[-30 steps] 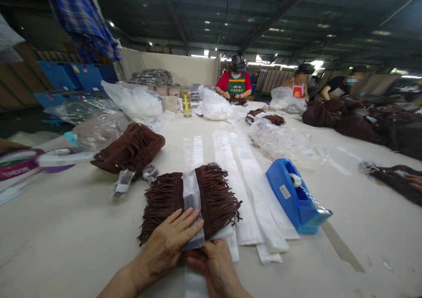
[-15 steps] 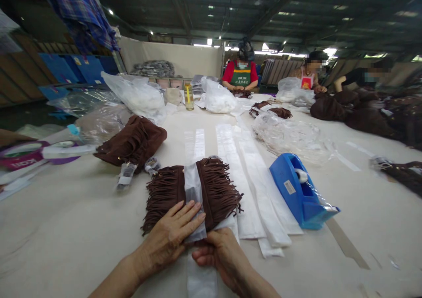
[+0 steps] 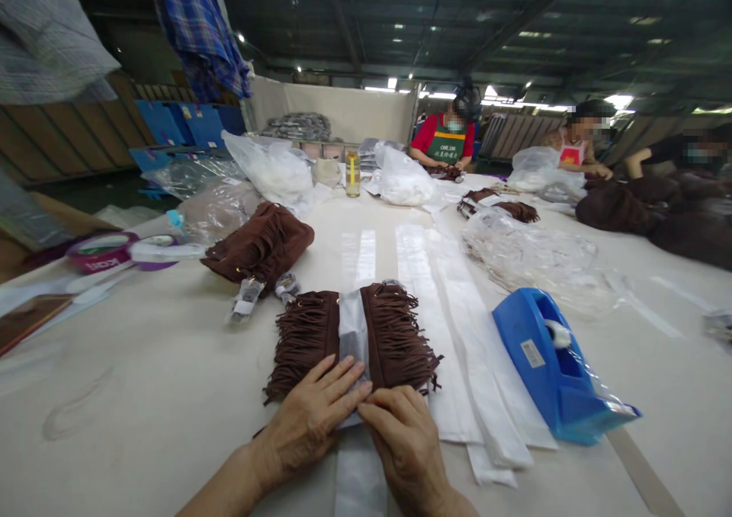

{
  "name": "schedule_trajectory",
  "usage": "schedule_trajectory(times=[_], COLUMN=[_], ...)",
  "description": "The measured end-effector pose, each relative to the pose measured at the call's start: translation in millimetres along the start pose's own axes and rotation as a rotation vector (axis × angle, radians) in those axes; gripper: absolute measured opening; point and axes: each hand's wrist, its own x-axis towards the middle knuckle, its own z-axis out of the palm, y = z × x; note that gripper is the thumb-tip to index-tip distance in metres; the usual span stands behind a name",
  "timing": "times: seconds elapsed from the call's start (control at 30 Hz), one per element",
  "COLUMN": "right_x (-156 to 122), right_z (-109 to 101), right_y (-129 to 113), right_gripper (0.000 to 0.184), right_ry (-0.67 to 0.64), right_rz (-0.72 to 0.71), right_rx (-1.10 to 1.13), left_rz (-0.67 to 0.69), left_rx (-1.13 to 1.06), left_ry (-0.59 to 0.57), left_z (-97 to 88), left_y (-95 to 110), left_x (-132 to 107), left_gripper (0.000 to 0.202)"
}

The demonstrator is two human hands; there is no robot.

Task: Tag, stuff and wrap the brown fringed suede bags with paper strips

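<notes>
A dark brown fringed suede bag [image 3: 394, 338] lies in front of me, with a translucent plastic strip [image 3: 353, 322] running across its middle. My left hand [image 3: 314, 410] rests flat on the bag's near edge and the strip, fingers stretched out. At that same edge, just beside it, my right hand [image 3: 406, 441] has its fingers pinched together on the plastic strip; the exact grip is partly hidden. More of the plastic film [image 3: 359, 475] extends under the bag toward me.
Long white plastic strips [image 3: 457, 349] lie right of the bag, then a blue tape dispenser [image 3: 557, 364]. Another brown bag [image 3: 263, 246] and purple tape rolls [image 3: 103, 252] lie to the left. Clear plastic bags [image 3: 531, 250] sit farther back. Across the table works a person in a green apron [image 3: 449, 147].
My right hand has come up from below the bag's near edge and now pinches there from above. My left hand stays pressed on the strip. The whole view has shifted leftward.
</notes>
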Motion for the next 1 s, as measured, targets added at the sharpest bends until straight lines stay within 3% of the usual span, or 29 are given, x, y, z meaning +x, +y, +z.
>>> schedule_trajectory(times=[0.2,0.5,0.7,0.87,1.0], right_x=[-6,-19,-18,-20,-22], right_z=[-2,-3,-6,-7,-3], right_y=[10,18,12,15,21], right_gripper=[0.021,0.017,0.018,0.025,0.032], right_ry=[0.014,-0.126,-0.143,-0.183,-0.223], right_rz=[-0.101,-0.168,-0.215,-0.315,-0.364], right_rx=[0.091,0.196,0.213,0.103,0.025], left_rz=[-0.057,-0.086,-0.098,-0.060,-0.029], left_rx=[0.022,0.127,0.092,0.058,-0.012], left_ry=[0.065,0.147,0.100,0.069,0.019], left_z=[1.5,4.8,2.5,6.7,-6.6], left_y=[3,4,4,2,3], left_x=[1,1,1,-2,-2], left_gripper=[0.062,0.054,0.064,0.066,0.068])
